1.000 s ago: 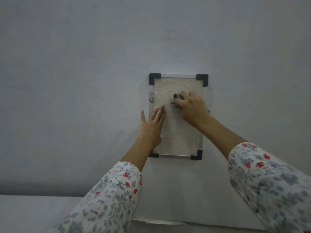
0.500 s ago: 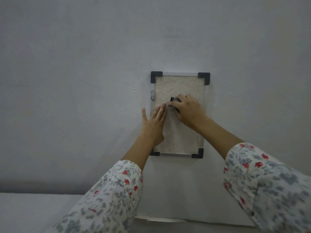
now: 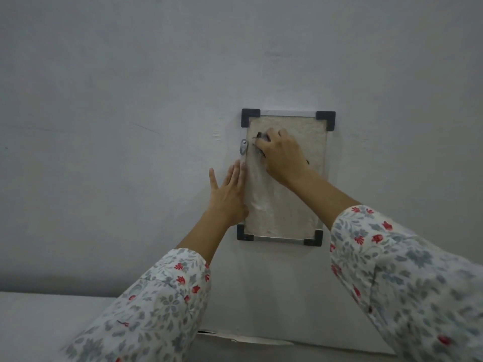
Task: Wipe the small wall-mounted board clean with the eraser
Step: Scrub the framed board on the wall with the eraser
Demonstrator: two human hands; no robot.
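A small board point(image 3: 308, 137) with a silver frame and black corner caps hangs on the grey wall; its face looks dull and smudged. My right hand point(image 3: 283, 156) grips a small dark eraser point(image 3: 260, 136) and holds it against the board's upper left area. Most of the eraser is hidden under my fingers. My left hand point(image 3: 228, 193) lies flat with straight fingers against the board's left edge and the wall beside it.
A metal hanging clip point(image 3: 243, 147) sits on the board's left frame just above my left fingertips. Below the wall runs a pale ledge point(image 3: 39, 317), with a strip of peeling paint point(image 3: 248, 339) at the wall's foot.
My right hand has slid the eraser left across the upper part of the board. My left hand has shifted slightly left, off the board's face onto its left edge.
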